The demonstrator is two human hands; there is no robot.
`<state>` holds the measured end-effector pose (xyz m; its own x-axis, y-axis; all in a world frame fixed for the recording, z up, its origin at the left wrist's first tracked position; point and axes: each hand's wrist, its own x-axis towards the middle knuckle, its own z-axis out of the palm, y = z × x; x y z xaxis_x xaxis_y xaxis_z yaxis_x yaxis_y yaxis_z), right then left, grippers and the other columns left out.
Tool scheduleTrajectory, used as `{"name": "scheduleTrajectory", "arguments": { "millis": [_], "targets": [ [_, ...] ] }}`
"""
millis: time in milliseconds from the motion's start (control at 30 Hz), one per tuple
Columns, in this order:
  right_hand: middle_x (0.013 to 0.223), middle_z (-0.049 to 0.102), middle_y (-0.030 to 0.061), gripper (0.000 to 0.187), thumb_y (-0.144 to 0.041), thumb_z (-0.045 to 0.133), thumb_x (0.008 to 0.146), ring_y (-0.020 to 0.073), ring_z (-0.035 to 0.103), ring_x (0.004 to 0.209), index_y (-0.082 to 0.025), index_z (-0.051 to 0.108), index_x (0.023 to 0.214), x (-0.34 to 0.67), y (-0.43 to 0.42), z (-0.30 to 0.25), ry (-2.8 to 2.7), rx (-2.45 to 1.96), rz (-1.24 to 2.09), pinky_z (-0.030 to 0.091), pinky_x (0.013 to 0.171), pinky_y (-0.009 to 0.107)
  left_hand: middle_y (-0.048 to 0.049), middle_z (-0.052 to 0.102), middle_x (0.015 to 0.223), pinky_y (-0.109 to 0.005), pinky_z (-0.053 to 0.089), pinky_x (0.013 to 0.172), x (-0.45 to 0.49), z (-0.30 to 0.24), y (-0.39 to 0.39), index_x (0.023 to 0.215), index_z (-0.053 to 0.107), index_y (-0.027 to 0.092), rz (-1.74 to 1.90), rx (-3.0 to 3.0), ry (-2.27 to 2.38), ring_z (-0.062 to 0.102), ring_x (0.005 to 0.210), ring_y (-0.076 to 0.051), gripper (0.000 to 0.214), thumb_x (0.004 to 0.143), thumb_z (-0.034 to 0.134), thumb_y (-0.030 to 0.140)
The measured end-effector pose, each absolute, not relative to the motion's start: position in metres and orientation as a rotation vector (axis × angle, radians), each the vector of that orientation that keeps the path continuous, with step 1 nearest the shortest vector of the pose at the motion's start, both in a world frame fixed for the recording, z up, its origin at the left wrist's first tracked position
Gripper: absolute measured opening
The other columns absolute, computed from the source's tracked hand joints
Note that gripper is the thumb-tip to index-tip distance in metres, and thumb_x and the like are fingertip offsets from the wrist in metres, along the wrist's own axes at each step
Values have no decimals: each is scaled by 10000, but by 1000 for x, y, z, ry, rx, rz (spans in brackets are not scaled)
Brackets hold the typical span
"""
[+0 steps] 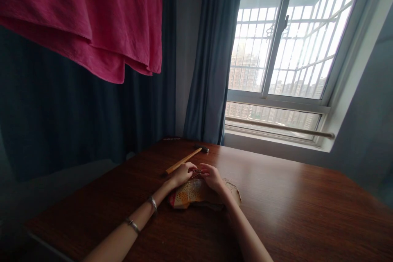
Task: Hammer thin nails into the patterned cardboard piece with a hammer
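My left hand [183, 173] and my right hand [213, 178] meet over a patterned orange and cream cloth [192, 194] lying on the dark wooden table [291, 208]. Both hands have their fingers curled and pinched together around a small dark thing [197, 171] between them, too small to name. The right wrist rests on the cloth. Two metal bangles sit on my left forearm. Just beyond my left hand lies a hammer [186, 159] with a pale wooden handle and a dark head, untouched.
A pink cloth [92, 20] hangs overhead at the upper left. Blue curtains [211, 69] flank a barred window [285, 49] behind the table, with a wooden rod [279, 127] along the sill. A small dark flat object [171, 138] lies at the table's far edge.
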<state>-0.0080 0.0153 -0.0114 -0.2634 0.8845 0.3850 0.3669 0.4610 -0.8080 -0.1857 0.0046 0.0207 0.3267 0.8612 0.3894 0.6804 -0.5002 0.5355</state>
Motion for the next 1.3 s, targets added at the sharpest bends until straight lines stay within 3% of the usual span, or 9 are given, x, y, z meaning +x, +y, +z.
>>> {"name": "scheduleTrajectory", "arguments": {
  "millis": [200,333,567,700,833,933,1300],
  "targets": [
    [943,652,68,310,-116,428,737,162,593,833,-169,624,972,14,20,2,-1880,-1234,549,461,767,307,-41,664,791,-244,414,763,-191,29,5,744,678,145,1016,2329,1487,583,779,-150,263,702,423,97],
    [837,666,38,191,-225,587,679,157,597,733,-200,668,850,40,16,20,-2090,-1311,539,453,657,255,-22,662,728,-225,406,658,-194,37,1,703,675,147,760,2308,1487,579,697,-142,226,681,450,139],
    [858,667,13,519,-469,733,506,155,593,698,-277,655,981,48,4,40,-2426,-1439,514,438,580,227,-28,655,850,-222,403,678,-178,48,-23,880,670,159,528,2342,1155,570,770,-155,274,712,522,316],
    [808,661,17,443,-464,740,496,166,588,694,-276,681,892,36,-7,43,-2519,-1545,422,451,610,252,-40,609,883,-232,401,678,-174,48,-27,920,655,160,461,2414,1099,552,787,-175,403,650,608,455],
    [969,613,61,464,-481,722,519,214,568,836,-268,664,927,30,-21,47,-2532,-1622,304,462,686,313,-56,570,926,-250,398,714,-172,40,-22,925,634,160,433,2491,1139,528,834,-200,548,560,650,567],
    [1054,562,84,467,-499,679,578,247,528,929,-272,632,983,31,-30,50,-2526,-1642,236,462,716,362,-68,576,932,-271,394,740,-167,32,-16,944,604,160,442,2492,1226,518,867,-220,586,583,601,621],
    [1065,554,82,430,-445,638,668,258,531,950,-251,547,1041,35,-42,40,-2514,-1554,168,424,775,437,-61,631,728,-245,367,578,-150,30,9,739,609,128,400,2354,1285,553,646,-177,421,700,491,529]
  ]
}}
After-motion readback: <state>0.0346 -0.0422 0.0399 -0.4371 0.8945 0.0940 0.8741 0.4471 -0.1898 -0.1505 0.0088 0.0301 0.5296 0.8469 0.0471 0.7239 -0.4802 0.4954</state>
